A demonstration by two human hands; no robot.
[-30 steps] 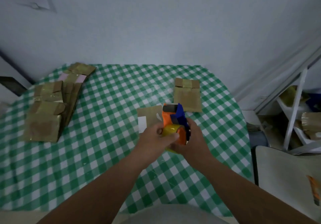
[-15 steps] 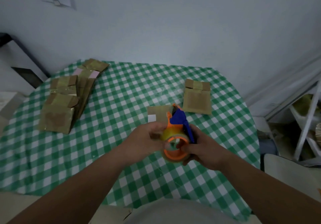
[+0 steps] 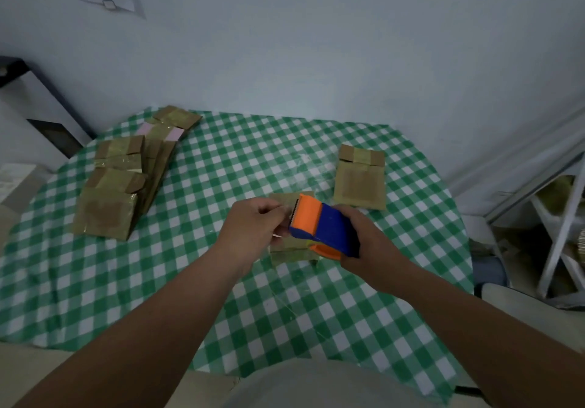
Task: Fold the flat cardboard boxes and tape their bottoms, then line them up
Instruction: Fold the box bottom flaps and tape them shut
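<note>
Head view puts the fingers [image 3: 269, 209] of the left hand [image 3: 253, 233] curled and pinched together just at the toothed orange mouth of the tape dispenser [image 3: 319, 225], apparently nipping the loose tape end so it can be drawn out; the tape itself is too clear to make out. The right hand [image 3: 367, 243] wraps around the dispenser's blue body, fingers clamped on it from the far side, steadying it above the bench [image 3: 221, 186] so the pull has something to work against. Directly under both hands lies a cardboard box [image 3: 291, 252], mostly hidden, likely the one awaiting tape on its bottom. Just beyond to the right rests a flat box [image 3: 361, 182] with a taped flap, set apart. Well off to the left, a pile of boxes [image 3: 126, 182] leans together, out of the working space.
</note>
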